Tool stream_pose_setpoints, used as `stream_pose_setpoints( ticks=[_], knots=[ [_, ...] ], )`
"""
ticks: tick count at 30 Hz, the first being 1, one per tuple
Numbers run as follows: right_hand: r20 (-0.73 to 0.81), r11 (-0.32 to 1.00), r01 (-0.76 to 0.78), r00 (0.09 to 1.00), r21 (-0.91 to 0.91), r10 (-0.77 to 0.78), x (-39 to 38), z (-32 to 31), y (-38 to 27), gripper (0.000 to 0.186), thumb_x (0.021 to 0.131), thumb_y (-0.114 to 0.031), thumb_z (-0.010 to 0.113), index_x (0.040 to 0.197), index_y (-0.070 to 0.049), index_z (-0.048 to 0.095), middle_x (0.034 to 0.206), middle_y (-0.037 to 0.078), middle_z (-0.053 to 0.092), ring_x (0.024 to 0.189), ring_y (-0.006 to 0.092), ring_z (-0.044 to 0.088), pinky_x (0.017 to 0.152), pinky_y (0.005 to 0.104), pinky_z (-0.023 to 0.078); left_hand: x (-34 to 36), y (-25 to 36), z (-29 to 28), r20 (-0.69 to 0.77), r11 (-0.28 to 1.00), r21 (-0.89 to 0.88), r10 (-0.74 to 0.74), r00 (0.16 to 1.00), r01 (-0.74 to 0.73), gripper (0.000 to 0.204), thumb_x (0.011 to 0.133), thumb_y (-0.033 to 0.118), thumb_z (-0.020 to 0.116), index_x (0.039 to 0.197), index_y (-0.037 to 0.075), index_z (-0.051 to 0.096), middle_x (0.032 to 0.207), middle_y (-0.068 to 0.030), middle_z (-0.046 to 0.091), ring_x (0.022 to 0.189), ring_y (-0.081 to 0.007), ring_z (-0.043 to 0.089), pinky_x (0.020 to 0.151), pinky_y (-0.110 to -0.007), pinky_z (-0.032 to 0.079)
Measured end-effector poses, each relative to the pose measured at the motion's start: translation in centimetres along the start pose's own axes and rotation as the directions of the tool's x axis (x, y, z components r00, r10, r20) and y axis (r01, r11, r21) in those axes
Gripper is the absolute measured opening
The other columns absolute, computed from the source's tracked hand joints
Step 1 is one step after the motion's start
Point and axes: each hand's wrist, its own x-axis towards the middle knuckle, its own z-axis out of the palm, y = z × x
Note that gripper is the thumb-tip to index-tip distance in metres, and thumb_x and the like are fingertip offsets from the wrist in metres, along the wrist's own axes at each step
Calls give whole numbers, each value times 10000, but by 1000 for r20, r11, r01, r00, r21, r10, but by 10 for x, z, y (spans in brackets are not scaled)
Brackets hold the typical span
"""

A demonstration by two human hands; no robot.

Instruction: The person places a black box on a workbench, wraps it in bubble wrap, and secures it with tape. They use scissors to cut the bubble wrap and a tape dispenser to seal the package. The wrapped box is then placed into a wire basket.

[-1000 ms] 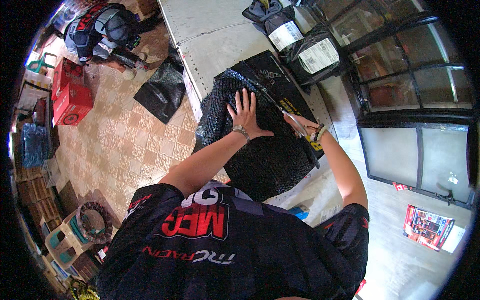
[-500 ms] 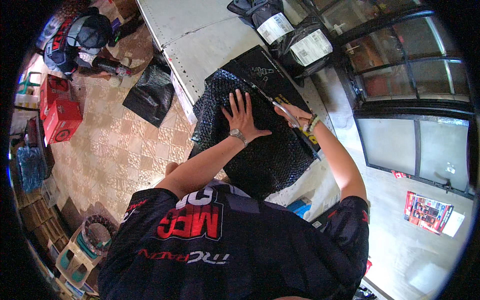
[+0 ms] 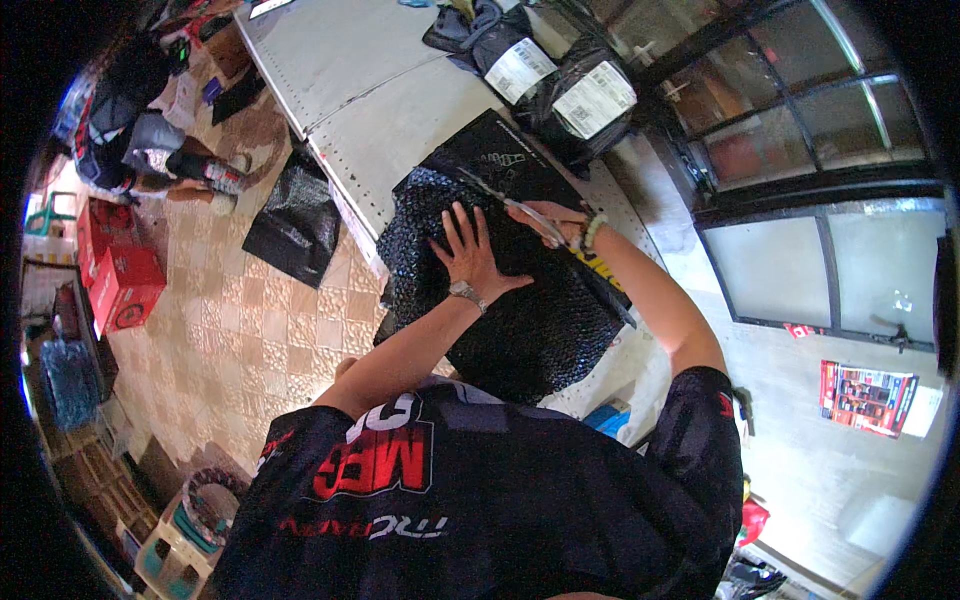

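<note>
My left hand [image 3: 472, 260] lies flat with fingers spread on a sheet of black bubble wrap [image 3: 540, 335], which covers part of the table. A flat black box [image 3: 500, 155] with a pale line drawing and yellow lettering shows past the wrap's far right edge. Along that edge, my right hand [image 3: 548, 220] is closed round the handles of a pair of scissors [image 3: 487, 187]. Their blades point toward the far left, over the border between wrap and box. How far the blades are parted is too blurred to tell.
Black-wrapped parcels [image 3: 595, 100] with white labels lie on the far part of the white table [image 3: 385, 95]. Black plastic [image 3: 297, 225] lies on the tiled floor at left, near red boxes [image 3: 128, 285]. Another person [image 3: 150, 140] is low at far left. Framed window panels [image 3: 770, 260] stand at right.
My right hand and the scissors have moved farther along the wrap's edge, toward the far left. My left hand stays pressed on the wrap. The view has shifted slightly.
</note>
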Motion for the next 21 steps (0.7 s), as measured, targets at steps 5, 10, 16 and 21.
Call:
stream_pose_setpoints(
  ticks=[5,10,16,21],
  knots=[
    [-108,770,118,966,-627,-236,15,7,-11,415,897,-465,599,1145,-133,616,808,-26,638,474,99,541,409,262,422,0,0,3,-23,1000,16,13,1000,-13,1499,412,762,765,1503,41,31,1546,-251,-51,1425,-447,-38,1024,-731,141],
    [-45,920,44,997,-388,-66,3,10,-25,448,920,-454,580,1234,-134,585,746,-30,597,533,45,498,403,225,387,0,0,3,-28,999,47,16,999,-15,1483,421,772,755,1502,37,54,1543,-257,-40,1423,-451,-36,1020,-738,129],
    [-148,761,-8,982,-648,-116,40,27,-52,502,866,-597,570,957,-107,635,567,-6,470,446,106,424,415,272,332,-1,-2,6,-22,997,74,34,999,-33,1466,438,811,716,1513,85,35,1541,-260,-55,1419,-459,-46,1019,-742,120],
    [-208,680,32,940,-733,-269,41,41,-77,653,764,-725,592,721,-74,579,569,33,502,501,159,499,466,325,374,-2,-3,1,27,997,60,50,998,-52,1439,462,840,676,1522,148,-9,1539,-262,-88,1417,-459,-80,1019,-746,88]
  ],
)
